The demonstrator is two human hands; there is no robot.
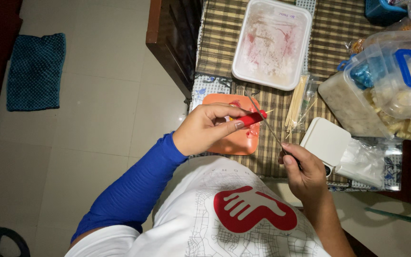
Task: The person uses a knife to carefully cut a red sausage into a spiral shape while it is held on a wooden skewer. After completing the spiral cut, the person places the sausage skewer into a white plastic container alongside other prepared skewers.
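Observation:
My left hand (208, 127) pinches a small red sausage (252, 117) on a wooden skewer, held just above an orange cutting board (236, 143). My right hand (305, 169) grips the dark handle of a thin knife (262, 118). Its blade runs up and to the left and crosses the red sausage near its tip. A blue sleeve covers my left forearm. Red pieces lie on the orange cutting board, partly hidden by my left hand.
On the checked tablecloth (217, 43) stand a white tray (272, 43) with red smears, a bag of wooden skewers (298, 102), a white lid (326, 140), and clear containers (386, 85) of food with blue handles. A dark mat (35, 71) lies on the tiled floor.

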